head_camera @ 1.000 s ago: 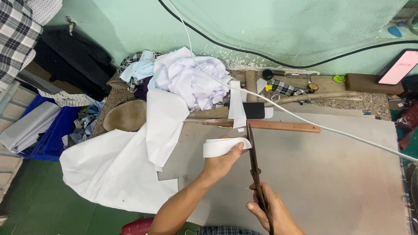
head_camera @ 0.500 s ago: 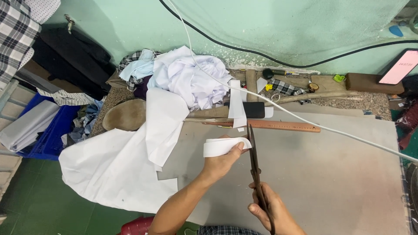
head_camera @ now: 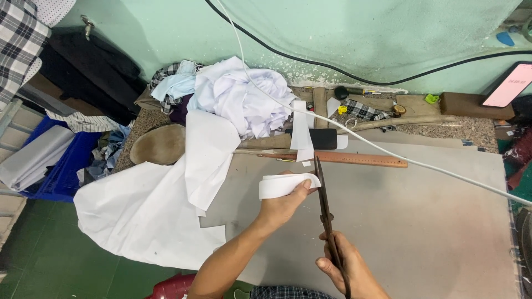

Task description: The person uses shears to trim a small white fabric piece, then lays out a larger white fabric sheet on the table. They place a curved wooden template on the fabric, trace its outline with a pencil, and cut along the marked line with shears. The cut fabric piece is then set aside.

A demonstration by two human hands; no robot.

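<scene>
While nothing has shifted since before, a strip is gripped by the left hand beside scissors, clasped by the right hand.

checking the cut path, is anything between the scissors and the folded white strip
Nothing visible stands between them. The left hand holds the folded white strip with its end right at the blades of the scissors, which the right hand grips. The wooden ruler lies farther back on the table, beyond the blade tips.
</scene>
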